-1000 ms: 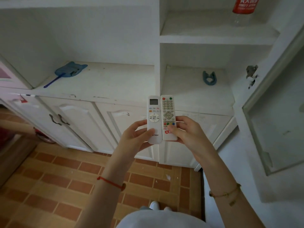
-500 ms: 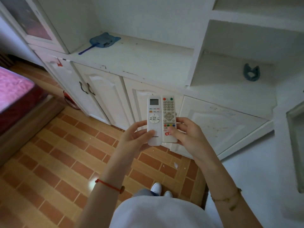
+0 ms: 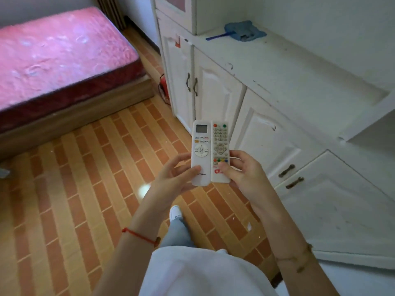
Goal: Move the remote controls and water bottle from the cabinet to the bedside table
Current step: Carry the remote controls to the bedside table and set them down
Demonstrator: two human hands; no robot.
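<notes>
Left hand (image 3: 171,178): closed on AC remote (image 3: 200,152), thumb on its lower face. Right hand (image 3: 245,174): closed on TV remote (image 3: 221,152), thumb by the coloured buttons. Remotes upright, side by side, edges touching, at centre over tiled floor (image 3: 64,199). Cabinet (image 3: 267,135) at 2 o'clock; blue item (image 3: 243,30), perhaps a swatter, on its shelf at 1. Bed (image 3: 59,54) at 10.

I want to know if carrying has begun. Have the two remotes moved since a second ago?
Yes. The two remotes have swung left, away from the cabinet toward the bed, gripped by the left hand and right hand.
</notes>
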